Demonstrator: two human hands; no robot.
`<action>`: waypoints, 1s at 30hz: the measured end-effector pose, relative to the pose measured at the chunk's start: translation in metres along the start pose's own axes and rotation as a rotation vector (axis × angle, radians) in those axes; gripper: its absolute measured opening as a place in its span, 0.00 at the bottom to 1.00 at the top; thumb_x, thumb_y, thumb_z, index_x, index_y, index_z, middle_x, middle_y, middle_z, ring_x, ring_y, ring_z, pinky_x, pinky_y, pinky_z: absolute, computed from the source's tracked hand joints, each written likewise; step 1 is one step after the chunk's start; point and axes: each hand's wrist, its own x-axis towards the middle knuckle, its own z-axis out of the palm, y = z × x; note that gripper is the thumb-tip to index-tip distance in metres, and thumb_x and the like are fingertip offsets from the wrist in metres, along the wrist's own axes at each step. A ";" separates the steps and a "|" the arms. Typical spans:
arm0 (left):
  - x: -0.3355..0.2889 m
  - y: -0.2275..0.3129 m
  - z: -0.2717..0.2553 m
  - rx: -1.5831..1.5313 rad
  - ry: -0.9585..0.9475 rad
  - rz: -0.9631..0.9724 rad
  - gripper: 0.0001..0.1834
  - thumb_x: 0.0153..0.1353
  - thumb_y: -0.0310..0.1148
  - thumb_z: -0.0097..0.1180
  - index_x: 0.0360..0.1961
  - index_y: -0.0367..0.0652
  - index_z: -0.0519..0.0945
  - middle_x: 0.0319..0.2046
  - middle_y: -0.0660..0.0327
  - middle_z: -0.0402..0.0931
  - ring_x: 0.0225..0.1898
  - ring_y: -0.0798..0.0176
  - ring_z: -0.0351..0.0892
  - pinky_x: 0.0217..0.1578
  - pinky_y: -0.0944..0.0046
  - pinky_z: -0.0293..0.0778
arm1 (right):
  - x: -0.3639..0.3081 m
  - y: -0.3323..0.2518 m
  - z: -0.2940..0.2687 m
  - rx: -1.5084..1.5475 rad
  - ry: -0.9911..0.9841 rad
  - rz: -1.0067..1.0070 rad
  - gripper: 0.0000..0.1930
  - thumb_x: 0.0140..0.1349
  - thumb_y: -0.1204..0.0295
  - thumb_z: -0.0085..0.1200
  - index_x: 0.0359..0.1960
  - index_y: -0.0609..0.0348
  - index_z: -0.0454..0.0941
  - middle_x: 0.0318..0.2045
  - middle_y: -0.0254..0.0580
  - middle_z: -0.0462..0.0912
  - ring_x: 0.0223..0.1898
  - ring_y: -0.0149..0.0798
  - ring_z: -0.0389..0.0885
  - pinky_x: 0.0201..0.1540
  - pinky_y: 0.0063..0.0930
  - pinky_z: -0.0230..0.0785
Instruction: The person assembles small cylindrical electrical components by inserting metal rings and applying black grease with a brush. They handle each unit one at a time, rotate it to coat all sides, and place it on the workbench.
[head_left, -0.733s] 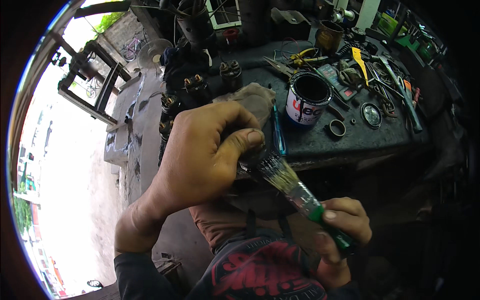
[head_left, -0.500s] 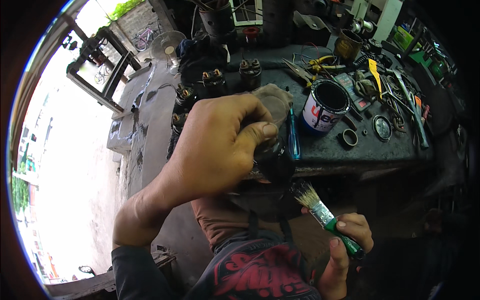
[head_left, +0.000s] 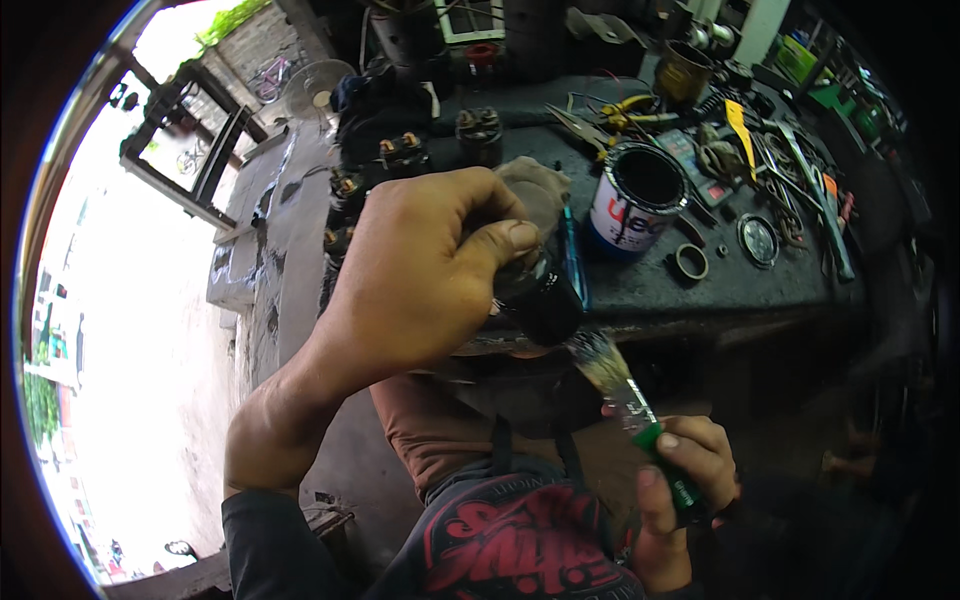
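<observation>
a glossy black cylinder (head_left: 545,305) is hanging near the centre of the frame, in front of the worktop's edge, and the left hand (head_left: 425,260) is pinching its upper end, its grip closed on it. the right hand (head_left: 690,465), at the lower right, is gripping a green-handled brush (head_left: 625,395), whose dark bristles are pointing at the cylinder's lower end; whether they are touching, i cannot tell. the dark, stained worktop (head_left: 640,290) is stretching across the upper right. a blue slender tool (head_left: 572,260) and a greyish cloth (head_left: 537,190) are lying just behind the cylinder, the left hand partly hiding the cloth. right of them an uncovered paint can (head_left: 635,205) is standing, with a ring (head_left: 690,277) and a round lid (head_left: 758,242) lying nearby. pliers (head_left: 580,130) are lying behind the can. copper-studded parts (head_left: 403,153) are standing beyond the left hand. at the left, a pale floor (head_left: 160,400) is glaring brightly.
</observation>
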 end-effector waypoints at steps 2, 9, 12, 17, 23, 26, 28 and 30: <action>0.002 0.003 0.005 -0.043 -0.024 -0.048 0.06 0.72 0.24 0.59 0.36 0.31 0.83 0.29 0.63 0.84 0.32 0.74 0.79 0.36 0.70 0.76 | 0.002 -0.003 0.009 0.026 -0.059 -0.085 0.14 0.58 0.73 0.73 0.45 0.61 0.87 0.42 0.51 0.86 0.38 0.48 0.89 0.38 0.35 0.84; -0.005 0.001 0.010 -0.125 -0.012 -0.034 0.06 0.74 0.25 0.57 0.40 0.32 0.83 0.30 0.65 0.83 0.33 0.76 0.78 0.37 0.73 0.74 | -0.016 0.009 0.018 -0.033 0.039 -0.096 0.15 0.59 0.72 0.71 0.47 0.61 0.86 0.41 0.51 0.86 0.39 0.50 0.89 0.38 0.37 0.86; -0.003 -0.001 0.007 -0.075 -0.011 -0.013 0.06 0.73 0.25 0.58 0.40 0.32 0.83 0.30 0.65 0.83 0.33 0.76 0.78 0.37 0.73 0.73 | -0.023 0.002 0.004 -0.080 0.052 -0.011 0.15 0.59 0.71 0.71 0.47 0.61 0.85 0.40 0.52 0.86 0.38 0.50 0.89 0.38 0.37 0.86; -0.003 0.009 0.007 -0.059 -0.023 0.009 0.06 0.72 0.25 0.58 0.39 0.33 0.83 0.30 0.65 0.83 0.34 0.75 0.78 0.38 0.73 0.74 | -0.011 0.006 0.008 0.038 -0.042 -0.146 0.16 0.58 0.74 0.74 0.48 0.59 0.88 0.43 0.50 0.88 0.41 0.49 0.91 0.41 0.35 0.87; -0.012 0.002 -0.004 -0.103 -0.031 0.041 0.05 0.73 0.24 0.58 0.40 0.34 0.83 0.32 0.64 0.83 0.34 0.74 0.78 0.39 0.72 0.75 | 0.001 0.012 0.003 0.041 -0.008 -0.014 0.14 0.55 0.71 0.70 0.43 0.61 0.88 0.37 0.52 0.88 0.33 0.42 0.88 0.35 0.30 0.81; -0.007 -0.003 -0.007 -0.069 -0.067 0.048 0.05 0.73 0.24 0.57 0.41 0.34 0.83 0.33 0.63 0.83 0.35 0.74 0.78 0.40 0.71 0.75 | 0.004 0.009 -0.003 0.057 0.069 -0.010 0.14 0.54 0.71 0.68 0.43 0.61 0.87 0.36 0.52 0.87 0.32 0.41 0.87 0.34 0.31 0.79; -0.007 -0.003 -0.004 -0.106 -0.076 0.061 0.04 0.72 0.23 0.57 0.41 0.34 0.83 0.33 0.63 0.81 0.35 0.73 0.78 0.40 0.70 0.75 | 0.008 0.013 -0.002 0.132 0.004 -0.021 0.15 0.54 0.75 0.68 0.45 0.61 0.87 0.38 0.53 0.88 0.33 0.43 0.87 0.34 0.32 0.80; -0.007 -0.001 -0.002 -0.127 -0.075 0.087 0.04 0.71 0.23 0.57 0.40 0.34 0.83 0.34 0.63 0.80 0.36 0.72 0.78 0.41 0.69 0.74 | 0.013 0.021 0.001 0.128 -0.109 -0.006 0.19 0.53 0.78 0.70 0.49 0.63 0.87 0.40 0.55 0.89 0.35 0.44 0.89 0.35 0.32 0.82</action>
